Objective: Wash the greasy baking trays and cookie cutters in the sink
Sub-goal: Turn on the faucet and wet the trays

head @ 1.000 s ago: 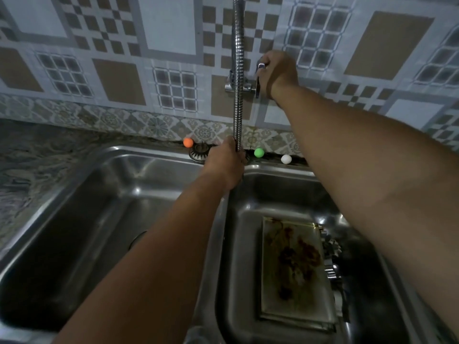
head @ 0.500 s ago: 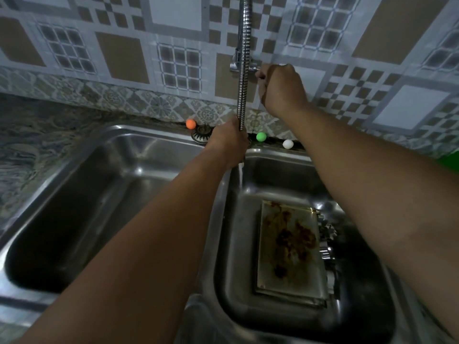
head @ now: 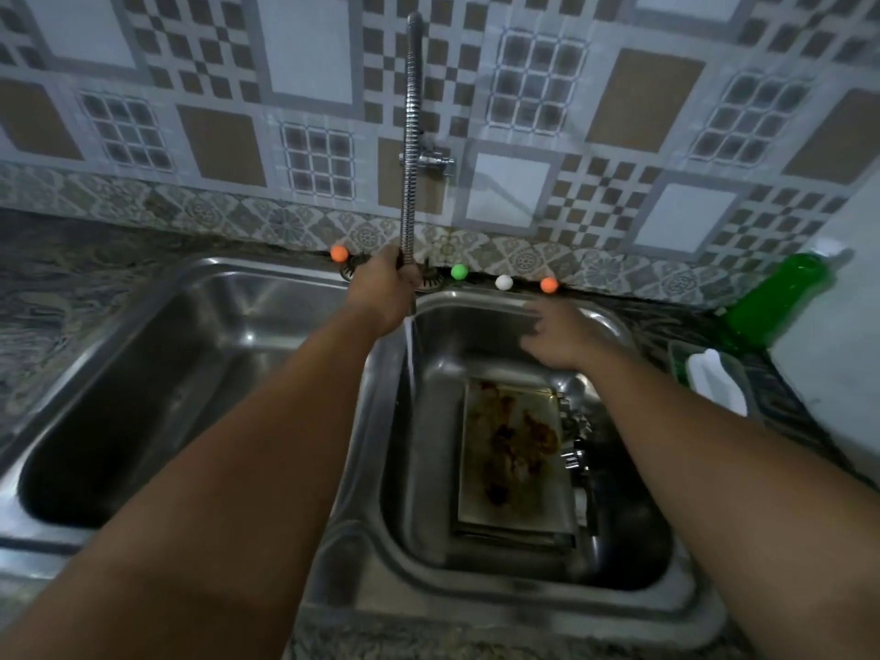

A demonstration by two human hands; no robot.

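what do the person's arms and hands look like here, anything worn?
Both forearms are bare from the frame's bottom edge to the wrist: no sleeves, gloves, watch or bracelets show. The left hand and right hand are bare too. The right hand is motion-blurred, so a ring cannot be ruled out there.

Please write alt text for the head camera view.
The left hand grips the flexible tap hose, running water into the right sink basin beside a greasy baking tray. The open right hand hovers above it.
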